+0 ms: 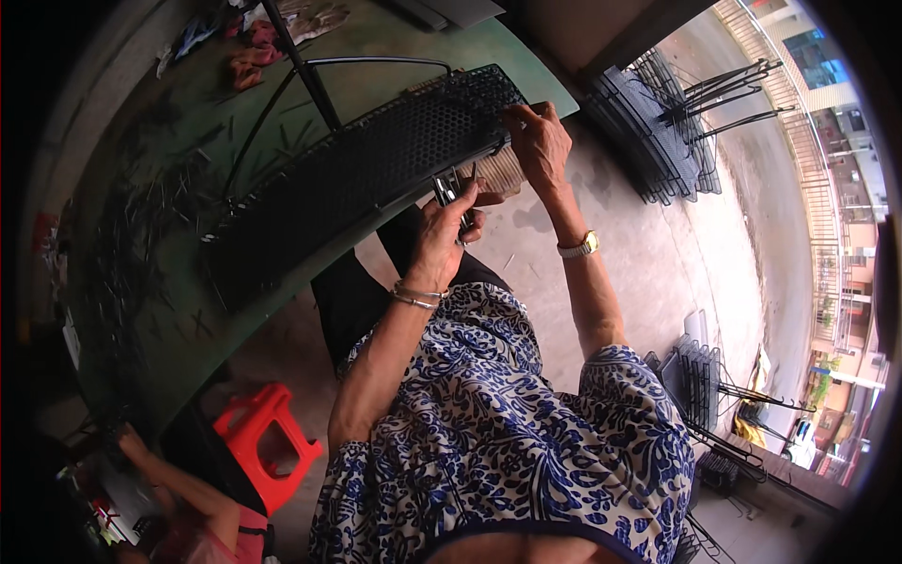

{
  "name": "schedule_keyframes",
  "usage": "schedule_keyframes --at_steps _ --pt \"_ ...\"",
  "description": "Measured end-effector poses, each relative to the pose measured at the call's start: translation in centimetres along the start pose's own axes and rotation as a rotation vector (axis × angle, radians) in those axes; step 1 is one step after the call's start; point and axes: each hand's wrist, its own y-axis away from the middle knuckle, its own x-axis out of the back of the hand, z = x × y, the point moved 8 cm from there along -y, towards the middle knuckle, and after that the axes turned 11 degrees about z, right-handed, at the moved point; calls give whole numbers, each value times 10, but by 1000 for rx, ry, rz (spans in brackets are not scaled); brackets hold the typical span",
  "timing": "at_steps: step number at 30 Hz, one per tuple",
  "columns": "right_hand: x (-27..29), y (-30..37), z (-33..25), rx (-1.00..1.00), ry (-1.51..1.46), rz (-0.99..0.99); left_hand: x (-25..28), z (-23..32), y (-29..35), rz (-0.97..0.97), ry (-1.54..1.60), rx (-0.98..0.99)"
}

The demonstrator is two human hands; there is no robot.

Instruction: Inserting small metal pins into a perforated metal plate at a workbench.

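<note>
A long black mesh panel [366, 160] with a thin black wire frame [376, 61] rising behind it lies slanted across the green table [540, 70]. My left hand [446, 230] is closed around a shiny metal hand tool [445, 191], possibly pliers, just below the panel's near edge. At the panel's right end, the fingers of my right hand [542, 146] are pinched together by its corner. Whatever sits between those fingertips is too small and hidden to make out. A brown ribbed piece [498, 171] shows beneath the panel between my hands.
Thin black strips [122, 254] litter the table's left side. Pink and red cloths [256, 54] lie at the back. A red plastic stool [268, 442] and another person's arm [188, 484] are at lower left. Stacked black mesh racks [644, 136] stand on the right, with more racks [691, 381] nearer.
</note>
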Motion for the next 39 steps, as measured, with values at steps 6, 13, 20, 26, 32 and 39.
schedule_keyframes --at_steps 6,13,20,26,32,39 --pt "7 -2 4 -74 -105 5 4 7 6 14 -42 -43" --pt "4 -6 4 -89 -70 -38 8 4 4 8 -16 -36" --pt "5 -2 3 -116 -79 34 13 4 0 12 25 -49" --pt "4 0 3 -93 -61 89 14 6 -2 -13 25 -62" --pt "-1 -5 2 -63 -41 28 11 7 7 61 17 20" --pt "-8 1 6 -80 -63 90 12 4 -1 2 -11 -33"
